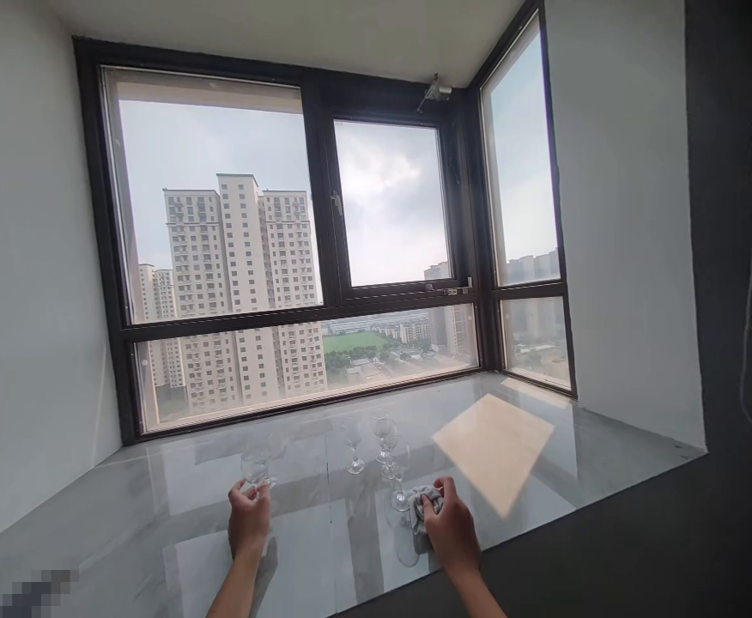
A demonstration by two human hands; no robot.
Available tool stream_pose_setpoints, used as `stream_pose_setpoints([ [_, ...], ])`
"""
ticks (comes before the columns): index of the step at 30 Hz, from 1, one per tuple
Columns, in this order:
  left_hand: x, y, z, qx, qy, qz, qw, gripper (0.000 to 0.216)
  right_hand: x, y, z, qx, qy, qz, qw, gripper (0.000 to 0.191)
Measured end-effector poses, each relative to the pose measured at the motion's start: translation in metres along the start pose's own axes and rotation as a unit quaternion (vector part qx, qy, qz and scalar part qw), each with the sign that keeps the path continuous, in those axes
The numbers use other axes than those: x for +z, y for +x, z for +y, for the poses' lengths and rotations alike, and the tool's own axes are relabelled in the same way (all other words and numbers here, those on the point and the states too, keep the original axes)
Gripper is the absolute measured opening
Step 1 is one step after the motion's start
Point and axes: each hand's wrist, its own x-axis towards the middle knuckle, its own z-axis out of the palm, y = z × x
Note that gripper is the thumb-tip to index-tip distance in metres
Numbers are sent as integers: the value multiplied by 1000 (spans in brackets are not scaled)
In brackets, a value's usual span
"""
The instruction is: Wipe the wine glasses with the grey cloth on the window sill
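Note:
My left hand (249, 519) is closed on a clear wine glass (255, 466), its fingers at the lower part of the glass, over the left side of the shiny grey windowsill (299, 549). Bunched in my right hand (451, 525) is a grey cloth (422, 506), low over the sill near its front edge. Just left of the cloth stands a stemmed glass (400, 491), upright; whether the two touch I cannot tell. Several more clear glasses stand behind it, among them one wine glass (354, 455) to the left and another (381, 426) farther back.
A dark-framed window (318, 313) rises behind the sill, with a side pane (523, 172) at the right corner. Sunlight makes a bright patch (497, 451) on the sill. White walls (627, 215) close in both sides. The sill's front edge (530, 532) runs diagonally near my right hand.

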Motion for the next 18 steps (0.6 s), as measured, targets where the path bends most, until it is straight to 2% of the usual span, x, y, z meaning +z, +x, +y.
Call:
stream_pose_setpoints([
  [2,0,0,-1,9,24,-14,1000,44,0,0,-1,-1,-1,1,1000,10],
  [4,-1,-4,0,47,41,-7,998,42,-1,0,-2,-3,-2,7,1000,9],
  [7,-1,-19,4,164,10,4,986,43,-1,-1,-2,-10,3,19,1000,8],
  [12,6,-48,15,367,-28,-1,930,42,1,-2,-3,-13,9,41,999,7],
  [18,14,-84,27,535,15,-67,842,31,1,0,-3,-16,20,48,999,7],
])
